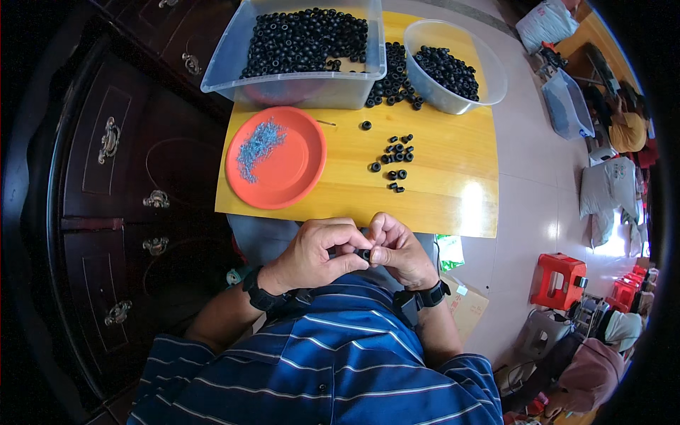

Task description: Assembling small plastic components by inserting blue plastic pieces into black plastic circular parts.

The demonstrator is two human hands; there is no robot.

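My left hand (324, 248) is closed, its thumb and fingers pinching a small black ring (365, 254) just in front of my body. My right hand (397, 252) meets it there, with its thumb against the ring's side and its fingers curled in. Whatever lies between the right fingertips is hidden. Just beyond my hands, a loose group of similar black rings (399, 156) lies on the yellow table (446, 184), some upright and some on their sides. To the left, an orange-red plate (301, 166) carries a pile of tiny blue-grey pieces (258, 147).
A translucent bin (304, 85) and a round clear tub (453, 105), both holding many black rings, stand at the table's far side, with more rings between them. Dark cabinets (99, 184) border the left. On the right floor are a red stool (559, 282), sacks and other people.
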